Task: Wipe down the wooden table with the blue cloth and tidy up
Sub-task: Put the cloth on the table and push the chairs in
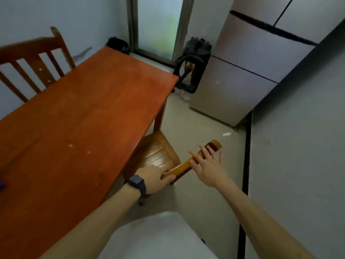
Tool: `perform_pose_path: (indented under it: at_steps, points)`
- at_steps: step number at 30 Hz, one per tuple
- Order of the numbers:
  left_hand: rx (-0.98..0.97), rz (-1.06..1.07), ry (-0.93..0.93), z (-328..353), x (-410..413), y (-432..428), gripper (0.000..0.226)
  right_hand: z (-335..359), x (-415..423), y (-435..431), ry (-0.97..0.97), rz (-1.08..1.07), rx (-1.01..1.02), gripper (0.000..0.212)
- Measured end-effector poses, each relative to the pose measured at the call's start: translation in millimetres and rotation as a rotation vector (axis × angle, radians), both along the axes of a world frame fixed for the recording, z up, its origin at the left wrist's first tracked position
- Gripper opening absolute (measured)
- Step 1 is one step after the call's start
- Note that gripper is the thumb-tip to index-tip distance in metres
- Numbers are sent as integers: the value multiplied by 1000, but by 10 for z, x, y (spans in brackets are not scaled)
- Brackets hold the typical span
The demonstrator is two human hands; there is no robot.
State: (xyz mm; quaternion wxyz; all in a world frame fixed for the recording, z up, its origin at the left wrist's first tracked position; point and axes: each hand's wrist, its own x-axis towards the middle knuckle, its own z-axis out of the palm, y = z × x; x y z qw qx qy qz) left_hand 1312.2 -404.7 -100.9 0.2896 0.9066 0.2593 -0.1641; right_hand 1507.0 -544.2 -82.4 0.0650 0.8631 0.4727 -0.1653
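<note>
The wooden table point(84, 113) fills the left half of the view, with two small pale crumbs near its front. A sliver of the blue cloth point(1, 185) shows at the far left edge. A wooden chair point(158, 152) stands at the table's right side, its seat partly under the tabletop. My left hand point(156, 179), with a dark watch on the wrist, grips the near end of the chair's top rail. My right hand point(207, 165) rests on the rail farther along, fingers straight and spread.
A second wooden chair point(33, 60) stands at the table's far left against the wall. A tall fridge point(248, 68) and a dark backpack point(194, 64) are at the back right. A grey wall point(298, 146) runs close on the right. A scrap of paper point(226, 134) lies on the floor.
</note>
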Motion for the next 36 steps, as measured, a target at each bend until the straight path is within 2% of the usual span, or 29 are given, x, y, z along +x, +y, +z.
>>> perform_pose_path:
  at_steps: [3,6,10,13,16,19,21,25,29,31,33,36]
  points:
    - [20,54,24,-38,-13,-7,55,-197,144,20,-62,76,37,52]
    - [49,130,40,-54,-13,-26,67,-298,301,12,-70,185,108,56]
    - [183,244,207,14,20,-104,80,-241,504,91,-115,351,144,68]
    - [288,401,343,53,114,-327,85,-97,700,178,-109,495,20,74]
    - [382,485,373,24,179,-613,92,-37,841,243,-32,568,-51,73]
    - [372,520,452,82,251,-732,87,-77,924,257,43,620,-80,77]
    - [310,545,519,120,355,-879,81,-106,1017,155,11,680,-86,79]
    - [321,621,480,96,568,-1338,83,-103,1321,21,10,796,26,82]
    - [398,651,423,50,689,-1871,104,-120,1444,118,-65,947,112,87]
    - [388,731,431,30,753,-2008,96,-170,1438,129,-83,976,165,82]
    - [339,819,411,61,757,-2000,76,-186,1426,168,-92,961,180,79]
    - [297,767,380,78,614,-1868,59,-175,1361,281,-103,960,155,78]
